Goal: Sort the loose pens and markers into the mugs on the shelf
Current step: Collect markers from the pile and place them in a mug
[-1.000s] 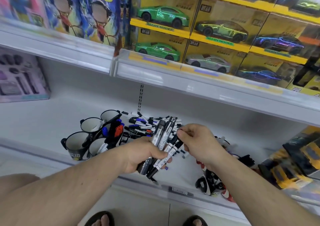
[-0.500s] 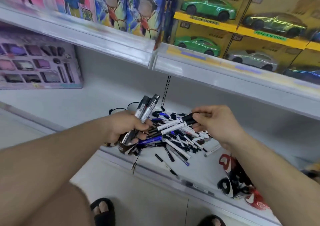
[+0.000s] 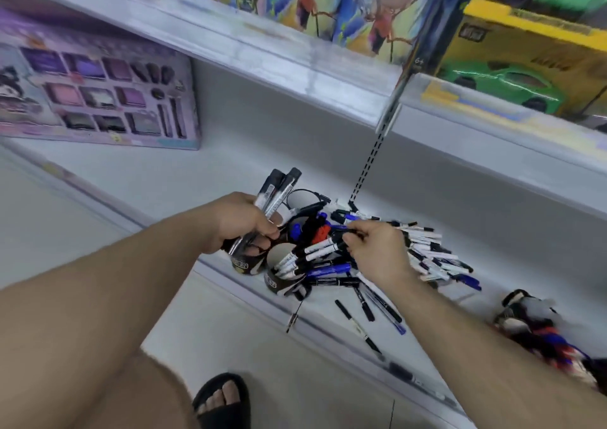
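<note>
Left hand (image 3: 241, 223) gripping a bundle of markers (image 3: 274, 195) above the black mugs (image 3: 279, 264), right hand (image 3: 377, 248) pinching two white markers (image 3: 323, 248) over a mug, loose pens (image 3: 430, 254) piled alongside on the white shelf (image 3: 164, 172).

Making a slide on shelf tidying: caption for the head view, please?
Left hand grips a bundle of markers while right hand pinches markers over the mugs.
</note>
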`<action>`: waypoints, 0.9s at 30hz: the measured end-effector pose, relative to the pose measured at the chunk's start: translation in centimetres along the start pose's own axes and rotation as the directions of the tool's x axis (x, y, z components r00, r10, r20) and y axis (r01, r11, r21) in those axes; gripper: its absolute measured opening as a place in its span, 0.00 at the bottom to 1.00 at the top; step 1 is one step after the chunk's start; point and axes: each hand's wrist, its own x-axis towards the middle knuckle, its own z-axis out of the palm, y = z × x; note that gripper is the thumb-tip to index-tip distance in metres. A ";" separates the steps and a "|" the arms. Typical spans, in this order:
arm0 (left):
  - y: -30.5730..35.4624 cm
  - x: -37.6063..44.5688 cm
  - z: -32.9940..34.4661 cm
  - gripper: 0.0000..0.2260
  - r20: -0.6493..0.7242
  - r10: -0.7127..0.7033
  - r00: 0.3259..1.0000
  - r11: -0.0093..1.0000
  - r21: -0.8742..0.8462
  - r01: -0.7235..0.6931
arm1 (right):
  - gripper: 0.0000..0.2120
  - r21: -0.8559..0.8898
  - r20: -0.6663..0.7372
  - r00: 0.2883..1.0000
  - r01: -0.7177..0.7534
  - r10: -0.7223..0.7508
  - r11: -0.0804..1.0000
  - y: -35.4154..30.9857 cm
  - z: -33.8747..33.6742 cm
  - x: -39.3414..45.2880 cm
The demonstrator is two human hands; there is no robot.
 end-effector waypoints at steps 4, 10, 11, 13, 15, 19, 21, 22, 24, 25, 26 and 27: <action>-0.5 0.4 -1.6 0.09 -0.010 0.015 1.000 1.000 -0.017 -0.015 | 0.11 -0.106 0.068 0.995 0.074 -0.067 0.992 0.2 5.1 1.2; -1.0 0.2 -2.6 0.11 0.047 0.030 0.998 0.999 -0.044 -0.028 | 0.12 -0.265 0.230 0.972 0.116 -0.054 0.957 0.9 11.2 2.2; -1.1 0.1 -2.7 0.11 0.058 0.030 0.998 0.999 -0.041 -0.027 | 0.13 -0.301 0.258 0.964 0.137 -0.058 0.944 0.9 11.9 2.1; -1.3 0.0 -2.9 0.11 0.074 0.025 0.997 0.999 -0.044 -0.022 | 0.13 -0.356 0.277 0.959 0.155 -0.054 0.922 0.8 12.8 2.3; -1.3 0.1 -3.0 0.12 0.086 0.027 0.996 0.998 -0.064 -0.022 | 0.13 -0.386 0.280 0.960 0.140 -0.029 0.912 0.9 12.9 2.7; -0.9 0.2 -2.4 0.12 0.126 0.034 0.991 0.991 -0.135 -0.017 | 0.17 -0.345 0.283 0.958 0.069 0.033 0.936 -0.6 10.8 3.1; -0.6 0.0 -1.9 0.11 0.169 0.037 0.985 0.990 -0.142 -0.013 | 0.17 0.016 0.168 0.981 -0.100 0.096 0.995 -3.0 8.4 2.6; -0.4 -0.1 -1.6 0.11 0.194 0.040 0.980 0.990 -0.139 -0.013 | 0.15 0.278 0.142 0.978 -0.187 0.152 0.942 -4.6 6.9 2.1; -0.2 -0.1 -1.1 0.09 0.241 0.055 0.969 0.992 -0.120 -0.027 | 0.08 0.665 0.216 0.958 -0.286 0.189 0.690 -7.6 3.8 0.6; 0.0 -0.1 -0.8 0.08 0.261 0.065 0.963 0.994 -0.103 -0.039 | 0.06 0.736 0.246 0.956 -0.292 0.160 0.611 -8.7 2.5 -0.2; 0.1 -0.2 -0.4 0.07 0.276 0.074 0.958 0.994 -0.093 -0.050 | 0.06 0.759 0.251 0.959 -0.279 0.130 0.589 -9.7 1.5 -1.0; 0.2 -0.2 0.0 0.07 0.287 0.081 0.954 0.995 -0.087 -0.058 | 0.07 0.752 0.245 0.962 -0.267 0.120 0.603 -10.3 1.0 -1.7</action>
